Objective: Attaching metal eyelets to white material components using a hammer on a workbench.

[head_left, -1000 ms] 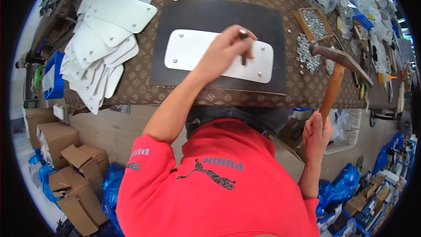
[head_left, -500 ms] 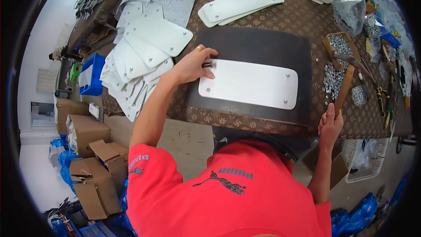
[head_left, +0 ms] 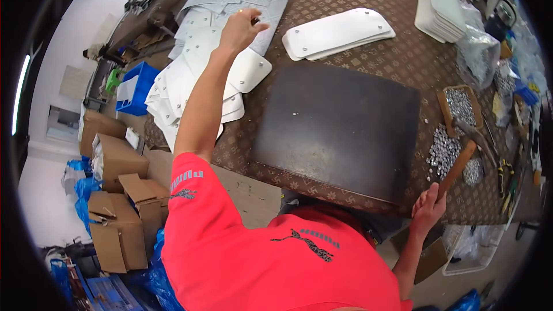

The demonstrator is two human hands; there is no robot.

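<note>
brown table [head_left: 357, 52]: left hand [head_left: 239, 29] pinching over white plates [head_left: 201, 75], right hand [head_left: 427, 210] gripping hammer [head_left: 461, 158]

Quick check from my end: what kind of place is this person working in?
Most likely a small workshop or assembly bench. The patterned table carries stacks of white plates with rivets at the corners, loose heaps of small metal fasteners, and the right hand grips a hammer. Cardboard boxes sit on the floor.

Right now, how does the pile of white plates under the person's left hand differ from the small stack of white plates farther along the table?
The pile under the left hand is large, fanned out and messy, spilling past the table edge; the small stack holds only a few plates, laid nearly flush. The hand hovers over the pile; nothing touches the stack. Both are white, rounded plates with rivets at the corners.
</note>
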